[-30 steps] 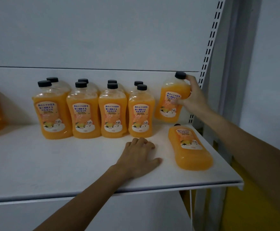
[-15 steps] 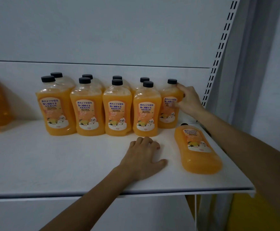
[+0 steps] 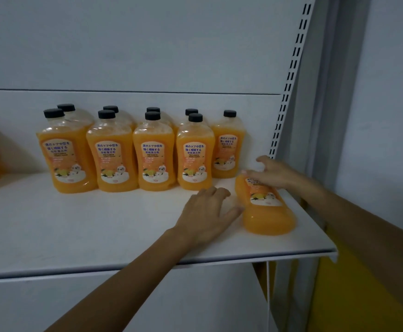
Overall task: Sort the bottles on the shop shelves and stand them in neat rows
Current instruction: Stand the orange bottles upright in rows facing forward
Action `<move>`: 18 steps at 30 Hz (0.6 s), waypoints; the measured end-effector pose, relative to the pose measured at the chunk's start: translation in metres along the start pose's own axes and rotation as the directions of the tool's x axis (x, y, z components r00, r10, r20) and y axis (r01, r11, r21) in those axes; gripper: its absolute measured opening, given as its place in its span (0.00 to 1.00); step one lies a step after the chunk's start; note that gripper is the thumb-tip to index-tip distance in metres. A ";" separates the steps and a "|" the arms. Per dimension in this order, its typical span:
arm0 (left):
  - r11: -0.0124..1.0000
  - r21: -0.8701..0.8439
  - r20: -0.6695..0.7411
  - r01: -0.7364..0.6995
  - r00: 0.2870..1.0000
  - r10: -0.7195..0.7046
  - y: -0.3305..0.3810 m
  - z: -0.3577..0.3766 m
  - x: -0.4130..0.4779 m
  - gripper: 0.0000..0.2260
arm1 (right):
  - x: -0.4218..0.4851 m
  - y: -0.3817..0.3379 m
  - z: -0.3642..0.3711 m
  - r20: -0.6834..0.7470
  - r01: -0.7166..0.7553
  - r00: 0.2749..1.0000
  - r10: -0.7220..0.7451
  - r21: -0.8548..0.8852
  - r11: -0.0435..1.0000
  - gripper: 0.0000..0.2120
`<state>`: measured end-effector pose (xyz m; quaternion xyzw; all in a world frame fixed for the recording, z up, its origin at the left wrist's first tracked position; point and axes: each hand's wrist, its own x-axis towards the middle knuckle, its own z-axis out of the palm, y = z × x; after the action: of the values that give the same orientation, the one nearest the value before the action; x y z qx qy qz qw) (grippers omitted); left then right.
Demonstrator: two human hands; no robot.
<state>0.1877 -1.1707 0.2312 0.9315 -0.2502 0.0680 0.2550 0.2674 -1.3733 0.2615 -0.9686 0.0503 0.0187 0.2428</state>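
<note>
Right hand (image 3: 277, 174) curls over lying bottle (image 3: 267, 216); left hand (image 3: 205, 212) flat, thumb touching it.

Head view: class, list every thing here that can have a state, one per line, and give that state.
front-row bottles: four, upright, capped.
back-row bottles: upright, capped, mostly hidden.
end bottle: upright, capped, nothing in front.
lying bottle: flat on the shelf, label up.
right hand: grips the lying bottle's neck end.
left hand: open, flat on the shelf, beside the lying bottle.
</note>
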 end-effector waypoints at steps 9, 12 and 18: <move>0.958 -0.212 0.026 0.193 0.981 -0.192 0.027 0.038 0.006 0.40 | -0.032 0.002 0.017 -0.242 0.191 0.965 -0.102 0.383 0.904 0.18; 0.921 -0.363 0.029 0.142 0.989 -0.142 0.034 0.040 0.004 0.41 | -0.044 -0.006 0.010 -0.493 0.390 0.851 -0.181 0.363 0.846 0.22; 0.891 -0.454 -0.118 -0.015 0.992 -0.044 0.016 0.028 0.009 0.39 | -0.066 -0.005 -0.014 -0.403 0.571 0.812 -0.422 0.396 0.719 0.31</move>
<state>0.1876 -1.2005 0.2160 0.8420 -0.2358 0.0638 0.4811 0.2024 -1.3695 0.2804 -0.8407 -0.1769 -0.2007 0.4708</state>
